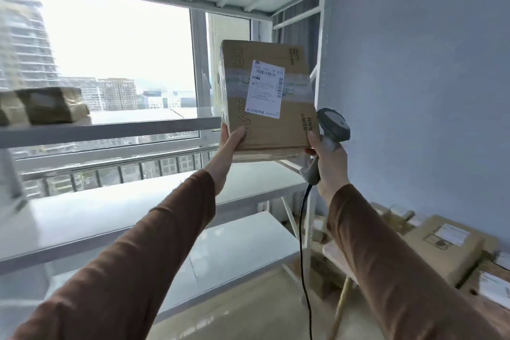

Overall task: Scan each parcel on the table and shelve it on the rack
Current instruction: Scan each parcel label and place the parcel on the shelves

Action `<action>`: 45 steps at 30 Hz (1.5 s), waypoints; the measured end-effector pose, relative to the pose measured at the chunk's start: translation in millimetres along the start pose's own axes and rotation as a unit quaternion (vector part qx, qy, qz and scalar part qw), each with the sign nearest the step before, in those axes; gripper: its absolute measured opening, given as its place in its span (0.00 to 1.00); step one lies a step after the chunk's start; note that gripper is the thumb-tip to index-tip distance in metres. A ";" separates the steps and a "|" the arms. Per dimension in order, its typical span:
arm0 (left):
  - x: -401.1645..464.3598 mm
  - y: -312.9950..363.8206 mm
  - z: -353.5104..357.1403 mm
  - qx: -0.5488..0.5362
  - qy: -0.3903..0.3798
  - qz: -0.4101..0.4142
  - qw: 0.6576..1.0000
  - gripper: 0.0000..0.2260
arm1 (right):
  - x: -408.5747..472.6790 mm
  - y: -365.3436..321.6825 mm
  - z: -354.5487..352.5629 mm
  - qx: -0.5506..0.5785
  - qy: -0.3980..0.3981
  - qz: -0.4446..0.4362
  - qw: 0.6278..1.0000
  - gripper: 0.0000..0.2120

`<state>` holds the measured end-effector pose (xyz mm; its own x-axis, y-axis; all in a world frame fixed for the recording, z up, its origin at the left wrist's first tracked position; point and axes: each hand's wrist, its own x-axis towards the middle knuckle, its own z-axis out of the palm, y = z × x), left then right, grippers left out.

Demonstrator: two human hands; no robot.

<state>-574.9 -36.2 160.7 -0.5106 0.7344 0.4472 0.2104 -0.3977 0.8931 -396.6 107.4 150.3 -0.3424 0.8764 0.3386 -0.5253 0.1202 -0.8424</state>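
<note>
Brown sleeves (132, 265) nearest; rack (320, 36) upright behind raised parcel (265, 96).

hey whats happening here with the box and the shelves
A person is lifting a cardboard parcel up against a white rack by the window. The left hand grips its lower left corner, and the right hand holds a corded barcode scanner while its fingers steady the lower right corner. The shipping label faces the camera. The parcel is not yet resting on a shelf. Another wrapped parcel already sits on a shelf to the left, and more parcels wait lower right.
</note>
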 end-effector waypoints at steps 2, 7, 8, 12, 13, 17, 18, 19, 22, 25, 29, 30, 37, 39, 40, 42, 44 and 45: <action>-2.5 15.0 -49.6 0.003 0.024 0.001 1.000 0.44 | -1.1 11.9 49.1 0.021 -0.030 -0.001 0.999 0.10; -6.6 44.6 -153.9 0.014 0.092 0.003 0.996 0.40 | -8.1 37.9 157.9 0.038 -0.104 0.026 0.994 0.17; -5.4 48.7 -171.3 0.017 0.110 -0.002 0.994 0.41 | -9.5 41.6 176.1 0.043 -0.119 0.029 0.992 0.18; 6.2 60.8 -225.8 0.015 0.169 0.005 0.985 0.38 | -5.8 56.4 237.5 0.073 -0.165 0.034 0.983 0.21; 11.2 61.8 -237.6 0.018 0.181 0.008 0.983 0.36 | -2.9 60.5 250.4 0.079 -0.176 0.035 0.981 0.21; 38.4 63.8 -278.0 0.051 0.184 0.010 0.981 0.33 | 19.6 81.9 293.3 0.094 -0.195 0.050 0.975 0.19; 45.2 64.6 -286.5 0.057 0.184 0.010 0.981 0.33 | 27.0 88.3 302.6 0.093 -0.198 0.051 0.974 0.19; 52.5 65.3 -294.6 0.061 0.184 0.007 0.981 0.34 | 35.2 94.8 311.9 0.091 -0.201 0.051 0.974 0.18; 75.8 64.9 -319.0 0.093 0.177 -0.009 0.980 0.41 | 60.5 109.6 340.5 0.092 -0.214 0.055 0.971 0.14; 100.0 61.3 -343.2 0.144 0.151 -0.020 0.978 0.45 | 86.8 118.5 368.7 0.090 -0.233 0.048 0.967 0.15; 136.1 57.2 -381.8 0.195 0.170 -0.040 0.965 0.22 | 117.7 129.0 408.8 0.069 -0.245 0.038 0.966 0.15; 144.7 57.3 -392.7 0.205 0.179 -0.027 0.962 0.16 | 124.3 131.7 419.6 0.068 -0.250 0.042 0.965 0.14; 199.5 52.8 -473.6 0.232 0.212 -0.026 0.949 0.08 | 159.0 154.3 501.1 0.049 -0.259 0.089 0.961 0.07; 211.3 48.0 -495.1 0.242 0.217 -0.035 0.945 0.05 | 164.1 162.9 522.6 0.038 -0.253 0.100 0.962 0.08; 215.8 45.9 -504.7 0.254 0.223 -0.038 0.940 0.04 | 166.5 167.1 532.5 0.032 -0.249 0.102 0.963 0.09; 222.6 42.4 -520.1 0.275 0.233 -0.046 0.932 0.06 | 171.3 173.9 550.7 0.019 -0.236 0.105 0.966 0.07; 229.1 39.4 -532.7 0.281 0.234 -0.057 0.929 0.10 | 175.0 179.4 565.5 0.000 -0.221 0.109 0.969 0.06; 233.1 38.0 -538.0 0.291 0.231 -0.060 0.927 0.12 | 177.2 181.9 571.8 -0.007 -0.215 0.111 0.970 0.07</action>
<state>-1134.4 -176.0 272.7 -0.8335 0.3874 0.3938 0.4738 0.1347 0.8703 -998.2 17.9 296.8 -0.7408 0.6065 0.2886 -0.3910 -0.0400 -0.9195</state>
